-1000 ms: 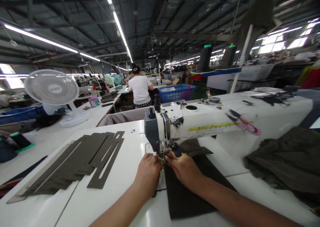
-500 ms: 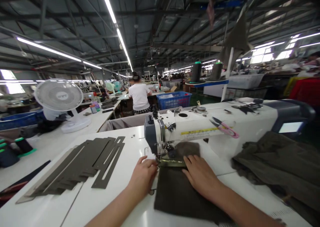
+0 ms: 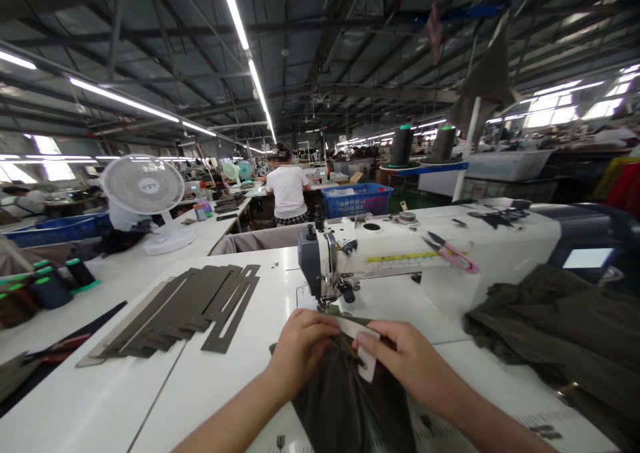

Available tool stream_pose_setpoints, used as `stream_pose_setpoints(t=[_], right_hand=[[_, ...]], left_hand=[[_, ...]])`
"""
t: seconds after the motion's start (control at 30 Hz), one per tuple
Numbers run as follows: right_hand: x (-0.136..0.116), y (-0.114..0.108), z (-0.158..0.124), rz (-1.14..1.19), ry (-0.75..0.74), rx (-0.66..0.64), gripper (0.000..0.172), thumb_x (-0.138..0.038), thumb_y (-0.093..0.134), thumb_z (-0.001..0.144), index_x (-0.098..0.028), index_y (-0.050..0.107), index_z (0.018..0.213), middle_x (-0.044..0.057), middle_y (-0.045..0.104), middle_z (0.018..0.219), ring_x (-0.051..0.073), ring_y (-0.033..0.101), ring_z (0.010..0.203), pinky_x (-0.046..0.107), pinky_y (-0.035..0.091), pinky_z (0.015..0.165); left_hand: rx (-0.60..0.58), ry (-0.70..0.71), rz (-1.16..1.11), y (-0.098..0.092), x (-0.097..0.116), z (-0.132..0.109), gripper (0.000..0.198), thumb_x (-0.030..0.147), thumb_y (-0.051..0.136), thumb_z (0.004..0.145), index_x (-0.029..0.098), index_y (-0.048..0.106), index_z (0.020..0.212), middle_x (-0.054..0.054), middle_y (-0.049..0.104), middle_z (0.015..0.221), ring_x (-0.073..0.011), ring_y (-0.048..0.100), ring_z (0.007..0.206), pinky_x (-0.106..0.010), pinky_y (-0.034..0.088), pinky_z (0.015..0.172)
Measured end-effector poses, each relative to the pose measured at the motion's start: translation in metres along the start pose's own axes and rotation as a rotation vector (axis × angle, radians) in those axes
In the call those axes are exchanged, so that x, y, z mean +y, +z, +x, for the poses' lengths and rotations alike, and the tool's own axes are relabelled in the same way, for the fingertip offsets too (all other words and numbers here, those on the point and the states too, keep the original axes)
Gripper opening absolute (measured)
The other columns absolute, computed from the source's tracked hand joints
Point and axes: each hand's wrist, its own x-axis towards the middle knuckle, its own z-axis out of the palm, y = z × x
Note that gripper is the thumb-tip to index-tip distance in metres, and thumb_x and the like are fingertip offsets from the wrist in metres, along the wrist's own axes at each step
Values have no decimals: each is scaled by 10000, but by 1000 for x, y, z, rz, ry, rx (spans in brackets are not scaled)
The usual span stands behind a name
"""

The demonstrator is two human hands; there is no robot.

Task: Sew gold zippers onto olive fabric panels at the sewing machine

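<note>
Dark olive fabric (image 3: 333,393) hangs bunched between my hands, just in front of the sewing machine (image 3: 390,246). With fingers pinched, my left hand (image 3: 305,346) grips the fabric's upper edge. My right hand (image 3: 407,360) is closed on the other side, its thumb pressing a pale, bent strip (image 3: 367,356) against the fabric. A small dark hole or fastener shows near the strip's lower end. The needle area (image 3: 333,300) lies right behind my fingers. Part of the fabric's top edge is hidden by my hands.
Flat slotted olive pieces (image 3: 185,306) are fanned out on the table at left. Pink-handled scissors (image 3: 453,253) rest on the machine arm. A heap of olive fabric (image 3: 560,333) lies at right. A white fan (image 3: 150,193), thread cones (image 3: 77,273) and a seated person (image 3: 287,190) are beyond.
The fabric, flat under the machine before, is now lifted and folded in front of it. Both hands have come toward me and together, and a pale strip now shows. The view has turned slightly left.
</note>
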Motion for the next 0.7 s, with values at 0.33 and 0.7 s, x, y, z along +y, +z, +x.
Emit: stream_pose_setpoints(t=[0.33,0.7], right_hand=[[-8,-2,-1,-532,-322,314,368,-296,296,900,-214,501,604,25,580,587,160,560,539,270,364,516],[32,-39,-34,-807,-386,429,267,-133,335,833,-207,591,815,66,662,712,213,621,615,332,455,565]], left_hand=[[-40,202,98,-3,-2,14,222,124,404,852,171,584,975,-50,674,895,-164,604,814,-313,456,773],[12,18,258,-7,-7,28,161,171,403,858,179,558,811,-28,625,707,-173,580,662,-289,449,641]])
